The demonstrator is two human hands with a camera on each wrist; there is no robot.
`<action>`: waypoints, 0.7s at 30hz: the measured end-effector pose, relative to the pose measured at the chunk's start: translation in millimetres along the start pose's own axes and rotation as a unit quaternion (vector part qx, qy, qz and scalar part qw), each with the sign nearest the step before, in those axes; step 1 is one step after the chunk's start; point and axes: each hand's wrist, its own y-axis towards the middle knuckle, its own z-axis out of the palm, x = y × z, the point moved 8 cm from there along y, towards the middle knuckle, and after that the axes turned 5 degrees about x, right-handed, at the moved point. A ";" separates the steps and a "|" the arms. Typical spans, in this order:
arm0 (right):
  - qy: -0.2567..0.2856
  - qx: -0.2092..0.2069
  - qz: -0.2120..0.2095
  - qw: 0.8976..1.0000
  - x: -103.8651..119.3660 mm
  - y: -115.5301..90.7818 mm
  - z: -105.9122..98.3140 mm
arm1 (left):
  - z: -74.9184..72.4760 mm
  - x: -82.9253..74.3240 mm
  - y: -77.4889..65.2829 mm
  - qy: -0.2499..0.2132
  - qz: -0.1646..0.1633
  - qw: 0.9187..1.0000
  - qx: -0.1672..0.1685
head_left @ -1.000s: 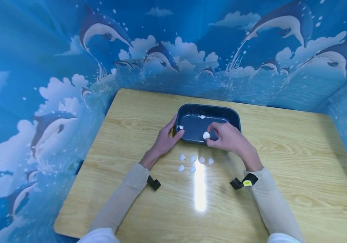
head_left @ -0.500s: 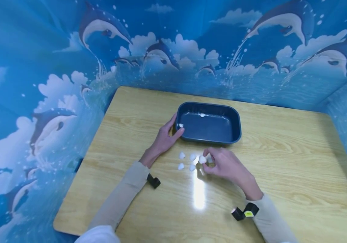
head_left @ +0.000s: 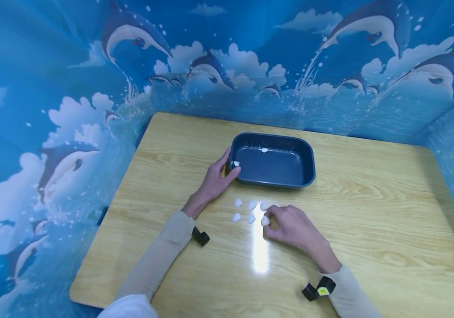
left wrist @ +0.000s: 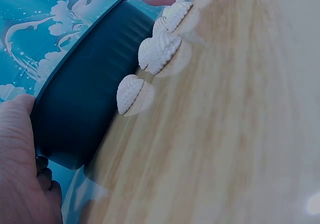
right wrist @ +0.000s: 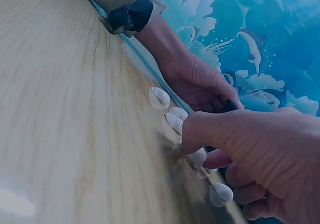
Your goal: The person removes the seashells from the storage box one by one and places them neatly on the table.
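The right hand [head_left: 292, 227] reaches in from the near right, wrist bent toward the left, and pinches a white shell [head_left: 265, 221] between thumb and forefinger. That shell is at the right end of the near row; whether it touches the wooden table [head_left: 374, 212] I cannot tell. Five other shells [head_left: 251, 218] lie to its left and on its far side, in two loose rows.

The left hand [head_left: 217, 179] comes in from the near left and grips the left end of a dark blue basin [head_left: 273, 184], its thumb at the near left corner and its forefinger along the left side. The basin stands beyond the shells, well apart from the held one.

Only the head view looks into the basin, where two small white pieces [head_left: 264, 150] show, one by the far wall and one by the left. The left wrist view gives the basin's near outer wall, the ribs on the shells, and left-hand fingers [left wrist: 45, 178] curled at the basin's underside; of the right hand just a small part appears. The right wrist view reveals the right hand's remaining fingers [right wrist: 246, 191] folded in toward the palm, which the head view hides.
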 end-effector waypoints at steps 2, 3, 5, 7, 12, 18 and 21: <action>-0.003 0.004 0.000 1.000 -0.2 0.6 1.3 | -0.6 -1.6 -0.1 -0.001 0.003 1.000 -0.001; -0.003 0.005 0.001 1.000 -0.4 0.9 1.4 | -0.9 -2.5 -0.2 -0.002 0.004 1.000 -0.001; 0.003 0.011 0.003 1.000 -1.2 1.3 1.1 | -1.1 -3.8 -0.5 -0.003 0.006 1.000 -0.001; 0.017 0.019 0.007 1.000 -2.0 1.9 -1.6 | -1.2 -4.5 -0.6 -0.002 0.006 1.000 0.000; 0.064 0.001 -0.001 0.998 -3.1 9.3 -24.7 | -0.9 -4.4 -0.6 -0.004 0.007 1.000 0.002; 0.063 -0.080 -0.018 0.995 -19.6 34.8 -69.0 | -1.1 -4.5 -0.9 -0.002 0.005 1.000 0.000; 0.052 -0.076 0.009 0.996 -36.8 52.6 -79.5 | -0.9 -3.6 -1.2 0.000 -0.002 1.000 0.000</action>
